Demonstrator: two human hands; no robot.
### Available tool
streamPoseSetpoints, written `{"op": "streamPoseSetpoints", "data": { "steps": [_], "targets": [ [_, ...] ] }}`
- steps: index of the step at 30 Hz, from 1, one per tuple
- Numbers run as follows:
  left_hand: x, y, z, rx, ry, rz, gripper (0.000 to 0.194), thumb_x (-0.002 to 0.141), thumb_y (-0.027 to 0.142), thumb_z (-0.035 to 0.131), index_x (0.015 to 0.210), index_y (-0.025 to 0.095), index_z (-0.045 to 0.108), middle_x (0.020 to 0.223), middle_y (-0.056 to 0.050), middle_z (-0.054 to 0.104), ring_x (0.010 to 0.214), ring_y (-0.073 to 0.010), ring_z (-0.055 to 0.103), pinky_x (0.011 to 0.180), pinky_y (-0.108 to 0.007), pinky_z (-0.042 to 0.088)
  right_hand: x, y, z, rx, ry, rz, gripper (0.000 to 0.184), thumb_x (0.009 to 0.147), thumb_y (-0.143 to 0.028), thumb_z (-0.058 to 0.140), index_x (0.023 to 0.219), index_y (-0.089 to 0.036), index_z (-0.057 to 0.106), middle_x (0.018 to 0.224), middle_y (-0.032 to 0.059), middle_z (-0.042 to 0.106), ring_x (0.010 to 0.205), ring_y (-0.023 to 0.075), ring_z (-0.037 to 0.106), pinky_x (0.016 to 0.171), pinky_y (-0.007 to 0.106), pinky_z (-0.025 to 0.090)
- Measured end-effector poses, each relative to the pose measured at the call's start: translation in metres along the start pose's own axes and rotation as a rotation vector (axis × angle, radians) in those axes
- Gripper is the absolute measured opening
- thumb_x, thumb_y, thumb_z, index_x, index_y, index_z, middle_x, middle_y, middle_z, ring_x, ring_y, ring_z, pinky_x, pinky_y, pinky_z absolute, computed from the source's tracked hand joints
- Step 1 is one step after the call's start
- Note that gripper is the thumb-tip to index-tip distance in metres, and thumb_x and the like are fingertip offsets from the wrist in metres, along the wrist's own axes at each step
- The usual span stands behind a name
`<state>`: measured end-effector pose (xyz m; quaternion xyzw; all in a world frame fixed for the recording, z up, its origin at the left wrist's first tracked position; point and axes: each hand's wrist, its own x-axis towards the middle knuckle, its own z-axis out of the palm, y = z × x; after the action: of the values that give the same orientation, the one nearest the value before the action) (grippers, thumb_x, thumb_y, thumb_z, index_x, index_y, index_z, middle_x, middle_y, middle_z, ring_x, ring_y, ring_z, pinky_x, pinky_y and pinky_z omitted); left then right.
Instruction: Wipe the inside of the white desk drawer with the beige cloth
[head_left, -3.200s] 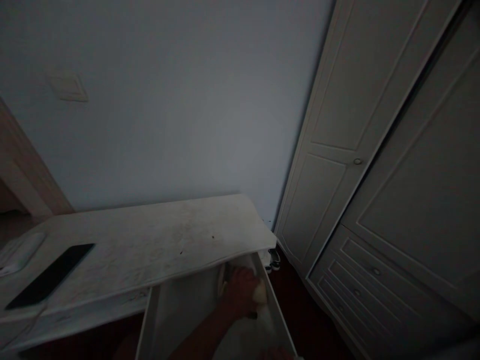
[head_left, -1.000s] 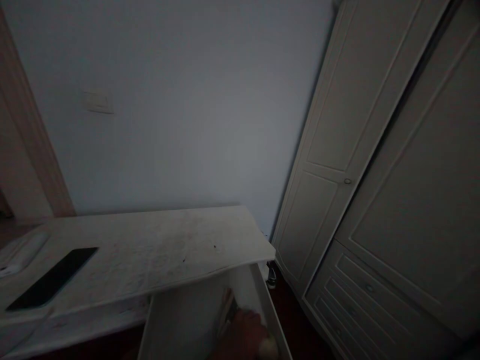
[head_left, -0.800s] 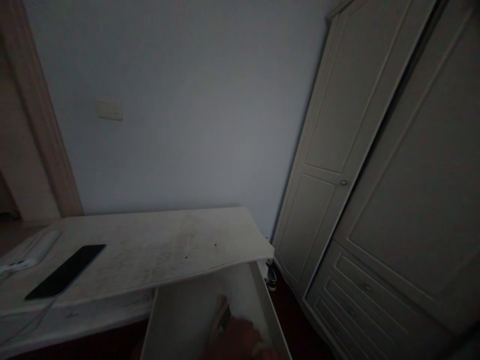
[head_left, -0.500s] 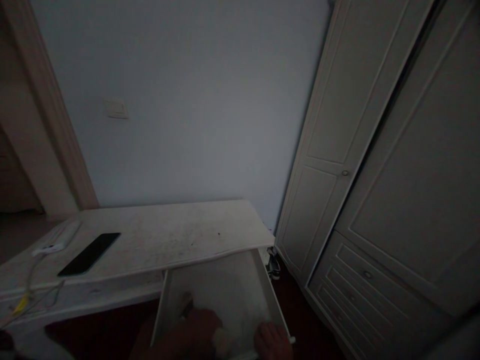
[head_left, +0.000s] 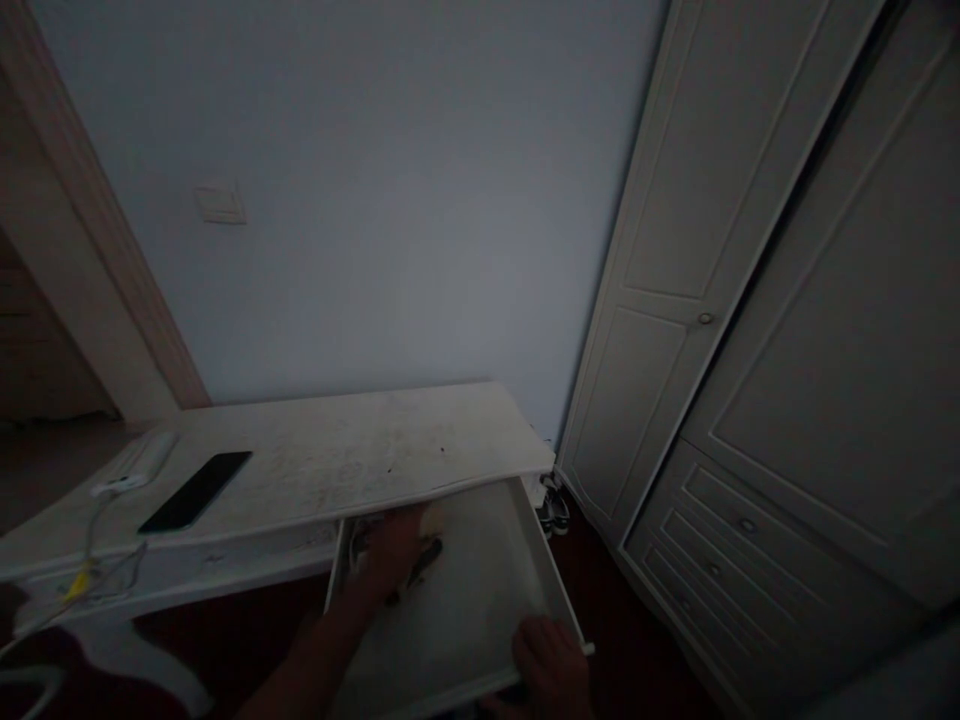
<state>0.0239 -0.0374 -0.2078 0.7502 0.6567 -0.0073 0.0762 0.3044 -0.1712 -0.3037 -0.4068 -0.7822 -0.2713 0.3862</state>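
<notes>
Inside the one pulled-out drawer (head_left: 469, 615), toward its far left part, the person's left hand (head_left: 401, 548) is reaching down, the forearm coming in from the near left. One pale rounded thing (head_left: 432, 518) is showing just beyond that hand, and one dark, narrow thing (head_left: 429, 553) is lying along its right side. The fingers of this hand are mostly hiding behind its back, so how far open they are, and whether they are gripping either thing, one cannot tell. Some whitish things (head_left: 358, 535) are sitting in the far left corner, too dim to count.

At the near right corner, the right hand (head_left: 550, 655) is resting on the drawer, its fingers curling over the front edge and holding it.

Beyond the drawer, one white table (head_left: 427, 415) is standing against the wall (head_left: 412, 250). On its left part, one flat black slab (head_left: 196, 490) is lying, with one white box (head_left: 142, 460) farther left. One pale cable (head_left: 91, 525) is running from the box over the near edge, where one yellow tag (head_left: 77, 585) is hanging. Two dark specks (head_left: 442, 450) are marking the tabletop. To the right, shoes (head_left: 553, 508) are lying on the floor (head_left: 607, 620) beside one tall wardrobe (head_left: 652, 400), whose three small drawers (head_left: 731, 550) are showing one knob each.
</notes>
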Motion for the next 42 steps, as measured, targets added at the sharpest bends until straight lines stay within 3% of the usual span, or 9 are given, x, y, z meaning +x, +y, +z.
{"op": "streamPoseSetpoints", "data": {
  "steps": [5,11,15,21,25,28,32,36,42],
  "targets": [
    [0.006,0.048,0.014,-0.017,0.069,0.125,0.061,0.093,0.041,0.060,0.151,0.024,0.054,0.148,-0.017,0.063,0.136,-0.0376,0.057,0.110,-0.053,0.045,0.001,-0.005,-0.002,0.006,-0.028,0.004,0.066,0.097,-0.082,0.043,0.092,-0.022,0.068,0.088,0.0080,0.071,0.079,0.0234,0.065,0.076,0.039,0.046],
    [-0.026,0.114,0.044,-0.046,-0.069,0.513,0.047,0.088,0.058,0.067,0.127,0.031,0.070,0.129,-0.010,0.070,0.124,-0.0343,0.063,0.108,-0.052,0.046,0.007,-0.003,-0.007,0.052,0.006,-0.007,0.058,0.097,-0.078,0.052,0.100,-0.023,0.070,0.094,0.0090,0.075,0.087,0.0264,0.068,0.082,0.040,0.046],
    [-0.045,0.116,0.053,-0.042,-0.140,0.610,0.038,0.097,0.055,0.053,0.114,0.028,0.074,0.120,-0.011,0.073,0.116,-0.0324,0.068,0.104,-0.051,0.049,0.011,-0.005,-0.010,0.091,-0.043,0.017,0.060,0.099,-0.076,0.049,0.106,-0.021,0.070,0.094,0.0092,0.075,0.085,0.0255,0.067,0.079,0.039,0.045],
    [-0.045,0.041,0.043,-0.018,-0.260,0.500,0.047,0.073,0.060,0.078,0.108,0.029,0.077,0.110,-0.010,0.077,0.104,-0.0344,0.074,0.089,-0.044,0.057,0.006,-0.006,-0.008,0.089,-0.082,0.036,0.057,0.096,-0.078,0.055,0.094,-0.023,0.067,0.089,0.0088,0.073,0.083,0.0258,0.064,0.079,0.040,0.042],
    [-0.046,-0.009,0.031,-0.021,-0.220,0.331,0.059,0.077,0.057,0.078,0.129,0.031,0.070,0.128,-0.009,0.074,0.118,-0.0319,0.070,0.099,-0.041,0.055,0.005,-0.005,-0.006,0.087,-0.076,0.026,0.057,0.094,-0.078,0.058,0.094,-0.022,0.066,0.089,0.0092,0.072,0.085,0.0268,0.065,0.080,0.041,0.042],
    [-0.046,-0.024,0.025,-0.009,-0.131,0.160,0.066,0.085,0.051,0.071,0.145,0.026,0.059,0.140,-0.013,0.068,0.127,-0.0334,0.065,0.105,-0.045,0.051,0.007,-0.005,-0.007,0.085,-0.061,0.026,0.057,0.095,-0.078,0.057,0.096,-0.022,0.066,0.091,0.0092,0.073,0.086,0.0269,0.065,0.080,0.041,0.042],
    [-0.038,-0.012,0.023,0.012,-0.014,-0.039,0.058,0.093,0.037,0.060,0.150,0.023,0.053,0.144,-0.019,0.063,0.130,-0.0374,0.061,0.101,-0.052,0.052,0.010,-0.006,-0.011,0.070,-0.097,0.041,0.056,0.094,-0.079,0.058,0.091,-0.024,0.064,0.086,0.0070,0.072,0.080,0.0252,0.064,0.077,0.040,0.040],
    [-0.022,0.015,0.019,-0.009,0.076,-0.152,0.057,0.098,0.044,0.053,0.149,0.020,0.052,0.142,-0.022,0.062,0.127,-0.0399,0.060,0.095,-0.054,0.053,0.010,-0.007,-0.011,0.078,-0.101,0.054,0.057,0.096,-0.080,0.053,0.092,-0.024,0.064,0.087,0.0070,0.072,0.079,0.0244,0.064,0.076,0.040,0.040],
    [0.009,0.089,0.016,-0.067,0.071,-0.006,0.067,0.093,0.051,0.061,0.155,0.029,0.048,0.148,-0.020,0.059,0.135,-0.0406,0.055,0.105,-0.057,0.045,0.006,-0.005,-0.004,0.045,0.029,0.014,0.059,0.099,-0.079,0.046,0.098,-0.024,0.067,0.090,0.0084,0.076,0.081,0.0263,0.068,0.079,0.042,0.045]
  ]
}}
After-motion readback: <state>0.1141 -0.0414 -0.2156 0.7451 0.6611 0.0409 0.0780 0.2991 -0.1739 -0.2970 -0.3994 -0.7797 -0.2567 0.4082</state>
